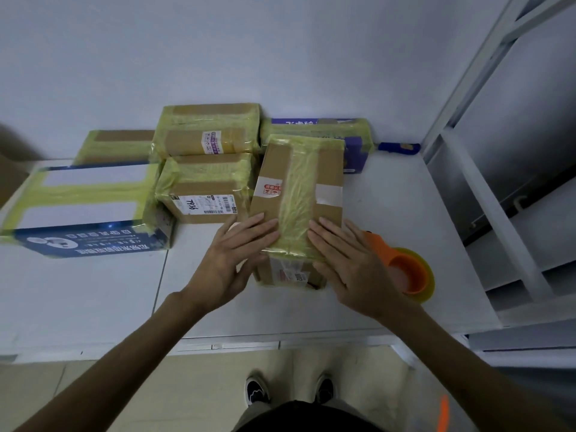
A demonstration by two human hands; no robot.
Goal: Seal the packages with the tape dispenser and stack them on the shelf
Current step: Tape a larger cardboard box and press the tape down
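- Brown cardboard package (299,194) sits mid-worktop, long side pointing away from the person, far end resting against the purple box (355,151) behind it.
- Yellowish tape strip (297,198) runs lengthwise over the package top and folds down the near end.
- Left hand (237,254): fingers straight and spread, flat on the near left part of the package top, thumb down by the side.
- Right hand (349,260): fingers straight, close together, flat on the near right part of the top.
- Orange tape dispenser (405,269) lies on the white worktop (93,291), just right of the package, partly hidden by the right hand.
- 4 other taped packages to the left: big blue-and-white box (84,207), brown one marked 7936 (202,188), another (208,132) behind it, flat one (115,145) at back left.
- Small blue object (399,147) by the wall, can't tell what.
- White shelf frame (486,188) stands at right.
- 2 dark shoes (257,389) on the floor below.
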